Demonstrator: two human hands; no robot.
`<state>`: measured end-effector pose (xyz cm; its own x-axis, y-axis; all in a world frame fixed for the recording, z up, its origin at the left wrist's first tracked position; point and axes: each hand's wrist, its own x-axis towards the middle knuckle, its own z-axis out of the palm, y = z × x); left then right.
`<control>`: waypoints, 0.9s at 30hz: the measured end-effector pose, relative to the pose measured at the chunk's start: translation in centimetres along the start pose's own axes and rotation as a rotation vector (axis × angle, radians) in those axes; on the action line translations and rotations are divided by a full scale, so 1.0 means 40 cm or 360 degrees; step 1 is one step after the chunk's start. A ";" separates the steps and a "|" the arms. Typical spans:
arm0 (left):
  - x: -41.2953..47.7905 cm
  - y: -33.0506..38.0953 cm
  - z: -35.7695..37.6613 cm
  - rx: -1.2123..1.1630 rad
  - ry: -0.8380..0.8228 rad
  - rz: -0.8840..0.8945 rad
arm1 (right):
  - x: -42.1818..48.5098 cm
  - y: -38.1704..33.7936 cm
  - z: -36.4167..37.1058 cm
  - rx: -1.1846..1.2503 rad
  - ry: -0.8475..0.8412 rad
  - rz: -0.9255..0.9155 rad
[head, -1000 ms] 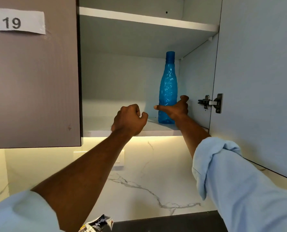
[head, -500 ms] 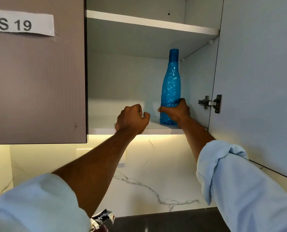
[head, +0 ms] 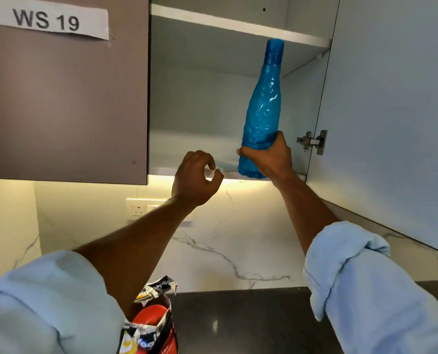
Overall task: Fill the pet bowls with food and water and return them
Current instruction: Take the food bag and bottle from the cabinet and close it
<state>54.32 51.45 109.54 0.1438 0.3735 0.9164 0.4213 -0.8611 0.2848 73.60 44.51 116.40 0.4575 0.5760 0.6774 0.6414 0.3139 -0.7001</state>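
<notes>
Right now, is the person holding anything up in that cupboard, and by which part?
The right hand grips the blue bottle round its lower body, near the base. The left hand is curled and holds nothing.

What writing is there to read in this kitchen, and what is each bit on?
"WS 19": on the paper strip taped to the closed cupboard door.
Print on the food bag at the bottom edge: crumpled and cut off, not readable.
On the blue bottle: no writing visible.
</notes>
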 end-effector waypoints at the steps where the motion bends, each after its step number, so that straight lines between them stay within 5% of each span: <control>1: -0.016 0.000 -0.012 -0.0018 0.0076 0.0015 | -0.017 -0.010 0.001 0.0002 -0.0014 -0.0048; 11: -0.220 -0.035 -0.113 0.0051 0.0007 -0.0095 | -0.247 -0.012 0.067 -0.0033 -0.0236 -0.0138; 27: -0.640 -0.143 -0.100 0.0385 -0.1027 -0.0415 | -0.660 0.376 0.215 -0.0138 -0.0836 0.0385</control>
<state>44.66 45.42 85.57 0.4789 0.7487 0.4584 0.6887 -0.6442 0.3326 65.88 40.53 86.04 0.2449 0.9276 0.2821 0.6146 0.0766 -0.7851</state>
